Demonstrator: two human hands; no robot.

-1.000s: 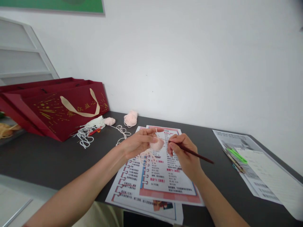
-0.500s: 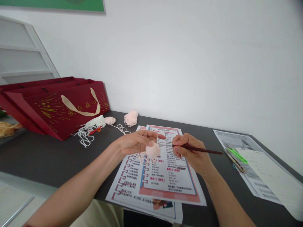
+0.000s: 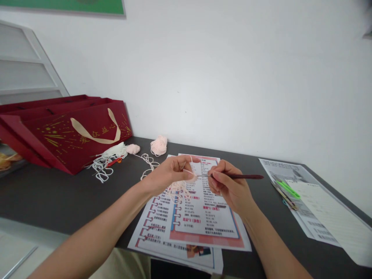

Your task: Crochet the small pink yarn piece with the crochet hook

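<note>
My left hand (image 3: 170, 175) is closed in a pinch on a small pale pink crocheted piece (image 3: 190, 178), mostly hidden by its fingers, with loose pink yarn (image 3: 177, 192) hanging below. My right hand (image 3: 229, 188) grips a dark red crochet hook (image 3: 241, 176); the hook's metal tip points left and meets the pink piece. Both hands hover over printed instruction sheets (image 3: 200, 217) on the dark table (image 3: 58, 197).
A red gift bag (image 3: 66, 131) with a ribbon handle lies at the left. White yarn (image 3: 106, 162), a small pink piece (image 3: 133, 148) and a pink yarn ball (image 3: 159, 145) sit behind the sheets. More papers (image 3: 316, 209) with a green tool (image 3: 287, 190) lie at the right.
My right hand turned the hook level and brought its tip leftward into the pink piece. My left hand closed its fingers more tightly over the piece, hiding most of it.
</note>
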